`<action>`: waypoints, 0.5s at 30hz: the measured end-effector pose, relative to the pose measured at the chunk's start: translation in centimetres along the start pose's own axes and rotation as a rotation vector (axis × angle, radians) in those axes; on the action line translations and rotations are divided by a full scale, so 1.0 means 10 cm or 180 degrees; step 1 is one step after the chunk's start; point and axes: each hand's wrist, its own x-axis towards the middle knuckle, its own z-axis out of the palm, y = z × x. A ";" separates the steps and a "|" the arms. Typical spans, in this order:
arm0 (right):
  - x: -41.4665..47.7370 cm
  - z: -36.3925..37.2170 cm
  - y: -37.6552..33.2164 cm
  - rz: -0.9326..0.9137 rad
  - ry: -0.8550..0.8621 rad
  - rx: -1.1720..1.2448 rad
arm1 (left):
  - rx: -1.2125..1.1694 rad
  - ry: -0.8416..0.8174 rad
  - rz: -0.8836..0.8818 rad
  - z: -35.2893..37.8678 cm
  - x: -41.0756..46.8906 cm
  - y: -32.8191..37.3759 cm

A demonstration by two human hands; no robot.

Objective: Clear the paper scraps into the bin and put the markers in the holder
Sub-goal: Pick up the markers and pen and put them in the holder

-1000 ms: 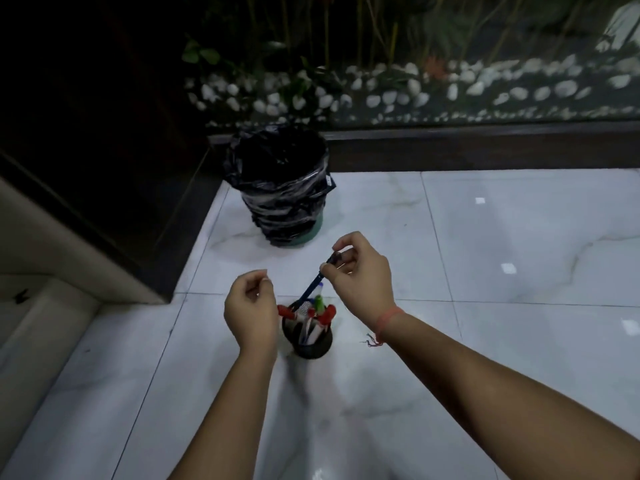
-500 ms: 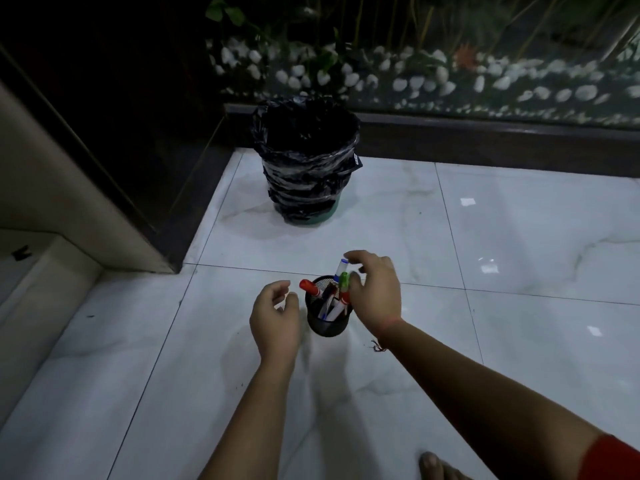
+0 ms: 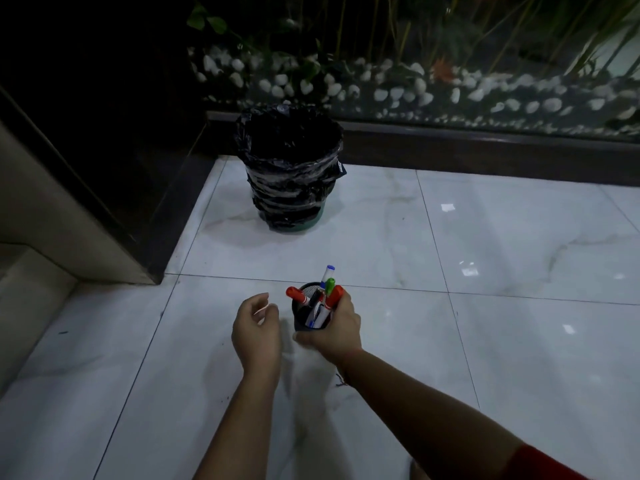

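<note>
Right hand [image 3: 332, 332] now wraps the near and right side of the round black mesh holder [image 3: 304, 308], grip closed around its wall; half a second ago the same hand was above the rim, fingers on a marker top, and a second ago it was lowering a dark blue pen into the cup. So the last pen is in, and the hand has shifted from feeding to holding the cup itself.

Left hand [image 3: 257, 329] hovers just left of the holder, not touching it, fingers loosely curled, grip half open and empty.

Holder stands on the glossy white marble tile floor [image 3: 485, 341], near centre. Markers inside: red-capped marker [image 3: 298, 295] leaning left, blue-capped white marker [image 3: 328, 274] tallest, green-capped marker [image 3: 330, 286], second red-capped marker [image 3: 335, 296] against the right hand.

Round bin lined with a black plastic bag [image 3: 289, 174] sits far, beyond the holder. No paper scraps seen on the floor; bin contents too dark to tell.

Judgement: marker step looks complete; task near its end
</note>
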 end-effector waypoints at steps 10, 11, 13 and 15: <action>0.05 -0.13 -0.09 -0.0370 0.0030 -0.0259 | 0.0165 -0.0132 0.0224 -0.07 -0.02 0.02; 0.03 -0.16 -0.12 -0.0411 0.0053 -0.0214 | 0.0154 -0.0130 0.0245 -0.09 -0.03 0.03; -0.01 -0.23 -0.15 -0.0482 0.0132 -0.0046 | 0.0100 -0.0129 0.0277 -0.10 -0.03 0.03; -0.04 -0.32 -0.18 -0.0532 0.0159 0.0117 | 0.0045 -0.0093 0.0249 -0.11 -0.05 0.02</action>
